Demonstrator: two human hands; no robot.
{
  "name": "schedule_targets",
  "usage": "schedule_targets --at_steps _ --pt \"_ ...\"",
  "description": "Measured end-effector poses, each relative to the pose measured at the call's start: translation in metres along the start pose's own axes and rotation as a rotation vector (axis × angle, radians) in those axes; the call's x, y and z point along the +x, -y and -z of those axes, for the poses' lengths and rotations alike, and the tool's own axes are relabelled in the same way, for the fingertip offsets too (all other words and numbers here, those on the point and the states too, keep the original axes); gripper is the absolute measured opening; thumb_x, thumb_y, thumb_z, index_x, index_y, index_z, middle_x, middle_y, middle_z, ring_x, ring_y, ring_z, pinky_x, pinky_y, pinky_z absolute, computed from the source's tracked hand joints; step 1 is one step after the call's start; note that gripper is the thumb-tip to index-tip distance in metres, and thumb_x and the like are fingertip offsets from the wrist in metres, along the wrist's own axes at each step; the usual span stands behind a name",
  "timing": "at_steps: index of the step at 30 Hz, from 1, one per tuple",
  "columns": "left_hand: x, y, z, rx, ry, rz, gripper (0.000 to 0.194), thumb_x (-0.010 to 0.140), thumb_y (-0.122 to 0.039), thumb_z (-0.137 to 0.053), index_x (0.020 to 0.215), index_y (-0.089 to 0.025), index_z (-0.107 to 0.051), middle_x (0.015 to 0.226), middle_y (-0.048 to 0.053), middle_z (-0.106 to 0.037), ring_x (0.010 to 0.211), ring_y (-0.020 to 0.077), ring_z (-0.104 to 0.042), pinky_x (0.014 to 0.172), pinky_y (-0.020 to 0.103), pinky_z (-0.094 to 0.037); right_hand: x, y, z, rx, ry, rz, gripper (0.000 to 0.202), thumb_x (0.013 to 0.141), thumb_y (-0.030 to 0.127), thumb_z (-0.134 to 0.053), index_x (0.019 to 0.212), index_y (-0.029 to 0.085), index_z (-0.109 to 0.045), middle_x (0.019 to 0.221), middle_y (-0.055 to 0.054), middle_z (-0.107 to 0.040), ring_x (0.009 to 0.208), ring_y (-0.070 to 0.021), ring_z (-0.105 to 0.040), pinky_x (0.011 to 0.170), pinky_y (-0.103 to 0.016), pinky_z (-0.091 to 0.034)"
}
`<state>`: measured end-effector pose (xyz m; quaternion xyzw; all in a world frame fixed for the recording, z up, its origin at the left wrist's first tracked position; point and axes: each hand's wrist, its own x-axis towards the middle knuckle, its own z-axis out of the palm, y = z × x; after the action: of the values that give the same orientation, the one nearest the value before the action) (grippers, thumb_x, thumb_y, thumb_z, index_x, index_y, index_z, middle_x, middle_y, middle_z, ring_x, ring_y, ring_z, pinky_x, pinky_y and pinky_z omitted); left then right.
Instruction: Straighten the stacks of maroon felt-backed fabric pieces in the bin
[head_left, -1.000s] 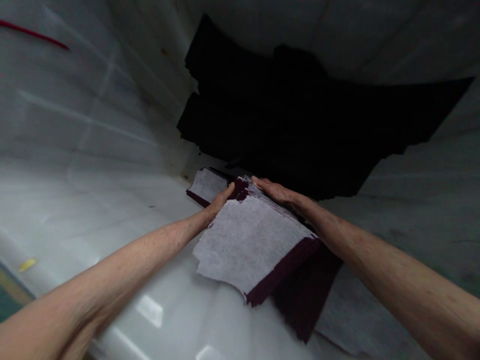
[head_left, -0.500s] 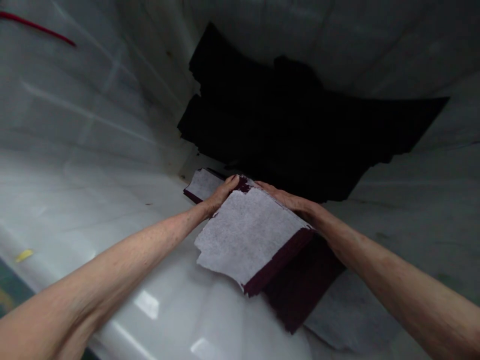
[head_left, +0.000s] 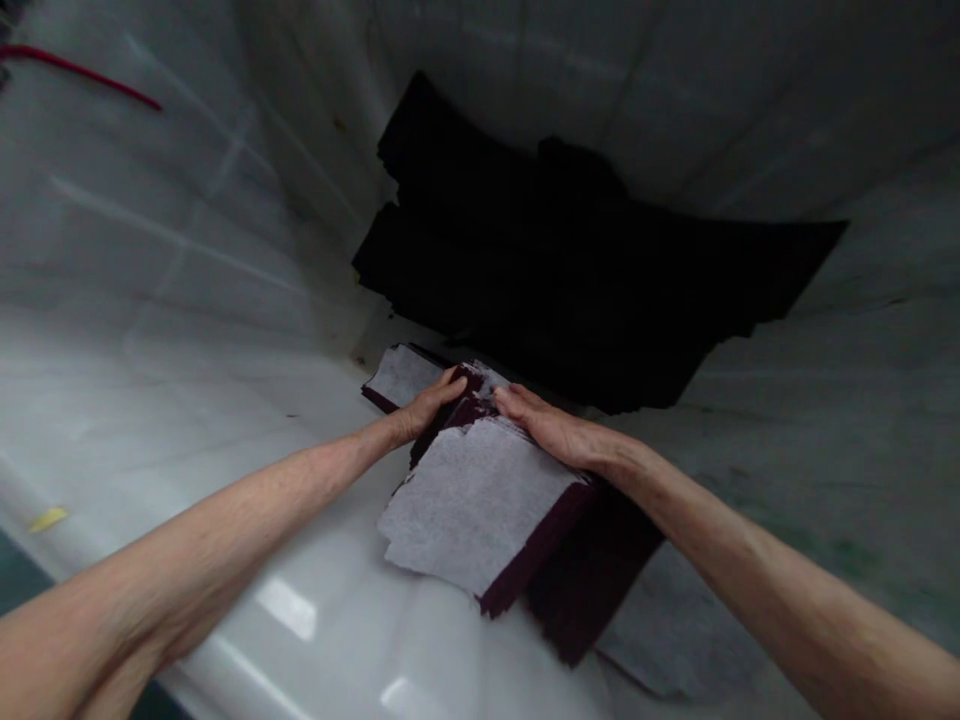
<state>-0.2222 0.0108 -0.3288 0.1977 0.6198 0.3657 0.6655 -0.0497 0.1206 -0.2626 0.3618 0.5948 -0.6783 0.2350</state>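
Here, in the middle of the frame, my left hand lies with its fingers stretched out flat along the upper left edge of a stack of maroon pieces, each one seemingly backed with a pale grey-white layer, the topmost showing that pale face upward. My right hand rests palm down on the upper right part of the same stack, fingers extended and close together, their tips near the torn-looking corner at the top where the maroon shows through. Neither hand is closed around anything; both are pressed flat against the stack, one on each side of its far end, with the fingertips near each other but apart.

The stack sits a little below the centre of the frame on the glossy white desk, its near corner pointing toward the lower middle. Under its right side a darker maroon layer sticks out toward the lower right. Just beyond my left hand, a smaller pale-topped pile lies touching or nearly touching the main stack; I cannot tell which.

Above these, a large heap of black sheets fills the upper centre. A thin red line runs across the upper left corner, and a small yellow scrap lies at the left edge.
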Motion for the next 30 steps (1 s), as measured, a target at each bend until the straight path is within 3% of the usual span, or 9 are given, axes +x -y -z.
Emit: schedule_targets --at_steps 2,7,13,20,27,30 --pt "0.002 -0.005 -0.001 0.03 -0.013 0.026 0.061 0.08 -0.057 -0.041 0.127 -0.017 -0.041 0.128 0.011 -0.049 0.119 0.0281 -0.045 0.101 0.041 -0.032 0.001 0.001 -0.007 -0.006 0.014 -0.033 0.091 0.076 0.081 -0.018 0.143 0.018 -0.022 0.149 -0.005 -0.008 0.136 -0.0262 0.001 0.111 -0.045 0.003" --pt "0.009 -0.001 -0.006 0.177 -0.103 0.005 0.077 0.074 -0.055 -0.052 0.136 -0.017 -0.026 0.145 0.01 -0.023 0.134 0.0249 -0.019 0.11 0.035 -0.015 0.003 -0.001 -0.013 0.0 0.005 -0.054 0.089 0.078 0.079 -0.02 0.143 0.018 -0.019 0.149 -0.007 -0.003 0.136 -0.0266 0.003 0.11 -0.048 0.001" --pt "0.015 0.006 -0.008 0.319 -0.137 -0.028 0.073 0.075 -0.048 -0.054 0.134 -0.014 -0.029 0.14 0.013 -0.03 0.129 0.0272 -0.028 0.108 0.041 -0.021 -0.004 -0.004 -0.007 0.065 -0.082 0.041 0.072 0.086 0.069 -0.023 0.139 0.021 -0.031 0.147 -0.004 -0.02 0.136 -0.0218 -0.012 0.112 -0.043 -0.008" --pt "0.01 0.002 -0.01 0.366 -0.134 -0.049 0.068 0.076 -0.05 -0.049 0.133 -0.017 -0.032 0.138 0.011 -0.033 0.128 0.0244 -0.029 0.108 0.036 -0.02 -0.045 -0.002 -0.004 0.135 -0.098 0.099 0.068 0.083 0.069 -0.034 0.133 0.024 -0.042 0.141 -0.001 -0.033 0.13 -0.0218 -0.029 0.112 -0.039 -0.017" --pt "0.01 0.002 -0.008 0.368 -0.103 -0.062 0.072 0.077 -0.054 -0.047 0.135 -0.016 -0.028 0.138 0.011 -0.032 0.128 0.024 -0.03 0.109 0.036 -0.021 -0.054 0.001 0.005 0.236 0.014 0.047 0.084 0.075 0.076 -0.035 0.138 0.022 -0.032 0.144 -0.002 -0.028 0.133 -0.0228 -0.023 0.112 -0.04 -0.014" --pt "0.01 0.001 -0.007 0.362 -0.087 -0.055 0.074 0.077 -0.056 -0.045 0.135 -0.015 -0.027 0.14 0.012 -0.03 0.129 0.0249 -0.028 0.109 0.037 -0.019 -0.054 0.009 0.001 0.046 0.025 0.042 0.104 0.063 0.07 -0.057 0.143 0.017 -0.018 0.146 -0.006 -0.021 0.133 -0.0257 -0.02 0.111 -0.042 -0.016"
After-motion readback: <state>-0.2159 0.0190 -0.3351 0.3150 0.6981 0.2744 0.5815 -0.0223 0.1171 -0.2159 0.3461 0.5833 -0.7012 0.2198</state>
